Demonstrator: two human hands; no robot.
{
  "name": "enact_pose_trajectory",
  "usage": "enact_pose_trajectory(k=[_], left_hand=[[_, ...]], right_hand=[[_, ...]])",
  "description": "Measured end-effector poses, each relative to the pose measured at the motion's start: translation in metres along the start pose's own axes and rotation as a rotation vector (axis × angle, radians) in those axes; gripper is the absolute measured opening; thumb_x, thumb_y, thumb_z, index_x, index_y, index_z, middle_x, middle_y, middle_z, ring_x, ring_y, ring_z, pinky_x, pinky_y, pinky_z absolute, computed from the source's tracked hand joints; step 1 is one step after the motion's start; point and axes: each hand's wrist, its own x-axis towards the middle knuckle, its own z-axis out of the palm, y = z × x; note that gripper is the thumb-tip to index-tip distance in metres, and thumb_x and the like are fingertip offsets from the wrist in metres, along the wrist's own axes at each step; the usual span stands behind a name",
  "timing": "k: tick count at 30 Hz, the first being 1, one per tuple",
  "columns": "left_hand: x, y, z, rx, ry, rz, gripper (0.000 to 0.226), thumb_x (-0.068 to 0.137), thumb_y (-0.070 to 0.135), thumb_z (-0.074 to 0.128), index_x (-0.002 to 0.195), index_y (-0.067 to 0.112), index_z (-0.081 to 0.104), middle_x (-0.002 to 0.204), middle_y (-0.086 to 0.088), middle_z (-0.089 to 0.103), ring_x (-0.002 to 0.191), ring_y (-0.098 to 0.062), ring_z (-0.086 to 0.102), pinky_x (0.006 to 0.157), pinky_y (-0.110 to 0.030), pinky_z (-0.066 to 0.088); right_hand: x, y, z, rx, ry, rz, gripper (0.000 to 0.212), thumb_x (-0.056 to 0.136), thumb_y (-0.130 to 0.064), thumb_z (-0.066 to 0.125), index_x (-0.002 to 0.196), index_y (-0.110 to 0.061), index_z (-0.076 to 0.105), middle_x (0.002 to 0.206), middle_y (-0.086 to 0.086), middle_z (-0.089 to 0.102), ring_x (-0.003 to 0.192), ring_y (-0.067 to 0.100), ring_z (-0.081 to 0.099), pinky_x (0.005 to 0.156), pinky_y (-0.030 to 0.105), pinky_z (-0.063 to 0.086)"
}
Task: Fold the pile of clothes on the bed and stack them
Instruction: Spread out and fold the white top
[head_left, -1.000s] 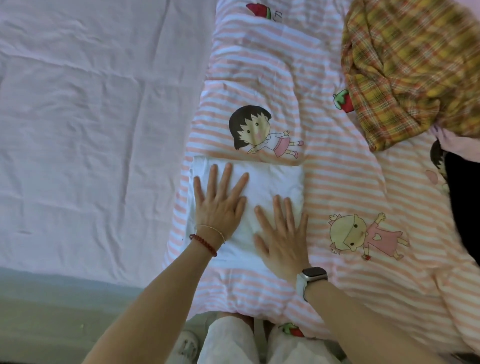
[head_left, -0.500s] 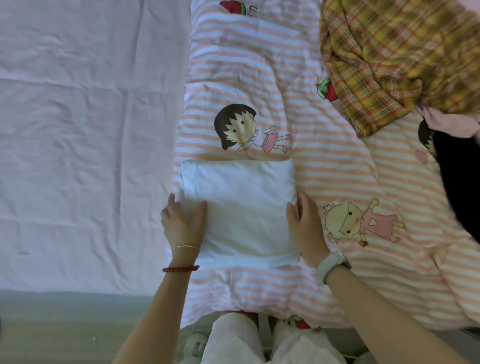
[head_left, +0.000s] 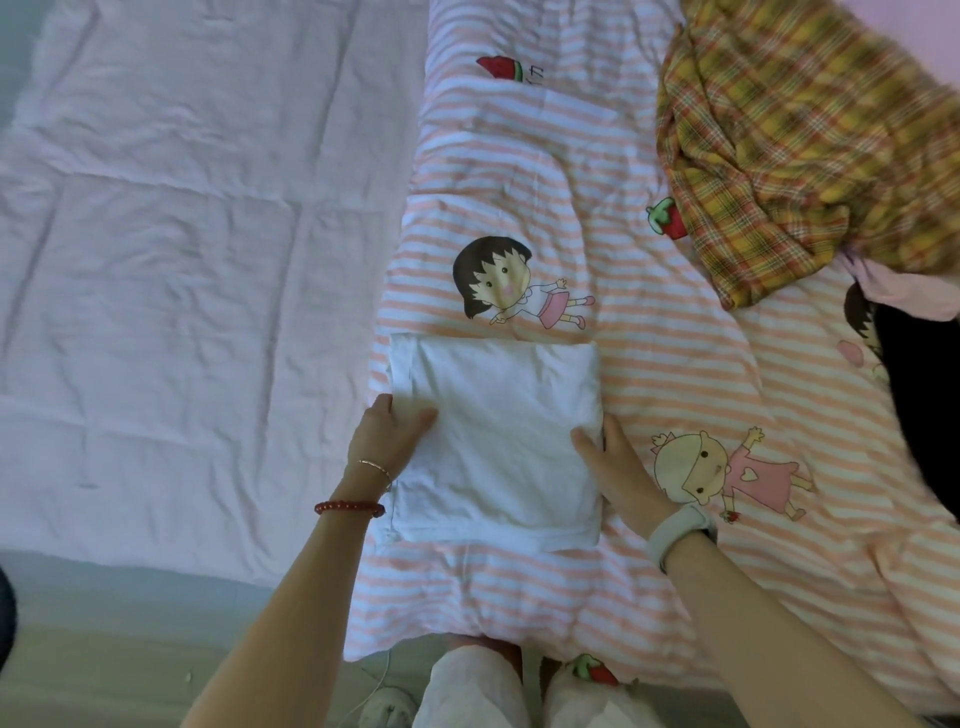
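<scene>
A white garment (head_left: 498, 436), folded into a neat rectangle, lies on the pink-striped cartoon quilt (head_left: 519, 171). My left hand (head_left: 387, 441) grips its left edge, thumb on top and fingers tucked under. My right hand (head_left: 615, 467) grips the right edge the same way, thumb on the cloth and fingers hidden beneath. At the upper right lies the unfolded pile: a yellow plaid garment (head_left: 800, 135), a pale pink piece (head_left: 914, 291) and a black garment (head_left: 919, 415) at the right edge.
A wrinkled pale pink sheet (head_left: 182, 260) covers the left half of the bed. The bed's near edge runs across the bottom, with my legs (head_left: 478, 691) against it and the floor at the lower left.
My hands slid off the top of the white garment, where they pressed it flat, out to its left and right edges and now grip them.
</scene>
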Motion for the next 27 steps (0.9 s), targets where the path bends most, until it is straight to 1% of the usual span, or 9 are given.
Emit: enact_pose_trajectory(k=[4,8,12,14,17,18,21,25,27], left_hand=[[-0.017,0.002,0.016,-0.100,0.041,-0.015,0.029,0.092,0.032,0.053,0.102,0.010,0.036,0.079,0.002,0.048,0.081,-0.026,0.052,0.076,-0.038,0.046],[-0.033,0.004,0.027,-0.316,0.094,-0.062,0.023,0.093,0.024,0.052,0.104,0.011,0.036,0.087,-0.002,0.050,0.078,-0.022,0.052,0.067,-0.031,0.045],[-0.061,-0.004,0.022,-0.426,0.214,-0.002,0.019,0.092,0.019,0.052,0.106,0.011,0.042,0.085,0.005,0.051,0.079,-0.020,0.053,0.070,-0.033,0.045],[-0.081,-0.016,0.013,-0.444,0.271,0.010,0.017,0.092,0.020,0.052,0.105,0.011,0.045,0.084,0.007,0.052,0.078,-0.019,0.052,0.070,-0.033,0.044],[-0.116,-0.044,-0.006,-0.466,0.367,-0.010,0.011,0.092,0.018,0.053,0.095,0.011,0.045,0.076,0.006,0.051,0.070,-0.017,0.049,0.063,-0.032,0.040],[-0.127,-0.055,-0.014,-0.468,0.401,-0.021,0.011,0.092,0.017,0.053,0.091,0.011,0.045,0.072,0.005,0.049,0.067,-0.016,0.047,0.060,-0.031,0.038],[-0.154,-0.088,-0.042,-0.507,0.499,-0.053,0.015,0.092,0.015,0.053,0.082,0.012,0.043,0.070,0.004,0.046,0.062,-0.010,0.044,0.054,-0.019,0.035],[-0.173,-0.141,-0.094,-0.584,0.611,-0.151,0.013,0.093,0.015,0.052,0.084,0.014,0.042,0.067,0.003,0.046,0.060,-0.011,0.044,0.047,-0.011,0.035],[-0.175,-0.173,-0.127,-0.623,0.654,-0.185,0.020,0.093,0.015,0.052,0.077,0.017,0.041,0.065,0.002,0.045,0.057,-0.013,0.042,0.045,-0.011,0.034]], right_hand=[[-0.003,-0.001,-0.009,0.043,-0.014,-0.005,0.008,0.094,-0.025,0.050,0.102,-0.025,0.053,0.105,0.003,0.061,0.096,0.022,0.059,0.084,0.039,0.049],[-0.015,-0.005,-0.016,0.096,-0.030,-0.015,0.018,0.093,-0.025,0.053,0.109,-0.016,0.056,0.107,0.009,0.064,0.098,0.026,0.061,0.090,0.044,0.049],[-0.032,-0.013,-0.015,-0.055,0.010,-0.213,0.017,0.096,-0.025,0.047,0.107,-0.012,0.051,0.088,0.001,0.054,0.077,0.016,0.051,0.065,0.025,0.042],[-0.044,-0.017,-0.009,-0.096,0.016,-0.280,0.014,0.097,-0.022,0.046,0.109,-0.016,0.049,0.086,-0.002,0.052,0.074,0.012,0.047,0.060,0.016,0.038],[-0.068,-0.026,0.013,-0.155,-0.058,-0.352,0.005,0.096,-0.017,0.047,0.093,-0.020,0.049,0.076,-0.005,0.047,0.067,0.002,0.044,0.057,0.015,0.035],[-0.076,-0.028,0.024,-0.189,-0.081,-0.389,0.014,0.096,-0.016,0.047,0.084,-0.024,0.046,0.070,-0.008,0.041,0.059,-0.005,0.040,0.054,0.012,0.033],[-0.099,-0.033,0.066,-0.292,-0.116,-0.456,0.030,0.095,-0.013,0.048,0.070,-0.025,0.036,0.061,-0.010,0.030,0.048,-0.003,0.035,0.049,0.011,0.031],[-0.121,-0.040,0.142,-0.385,-0.239,-0.481,0.023,0.094,-0.018,0.048,0.072,-0.017,0.042,0.063,-0.003,0.037,0.054,0.003,0.035,0.051,0.015,0.032],[-0.131,-0.045,0.191,-0.417,-0.304,-0.496,0.018,0.095,-0.020,0.047,0.077,-0.021,0.047,0.067,-0.004,0.045,0.055,-0.001,0.042,0.053,0.011,0.035]])
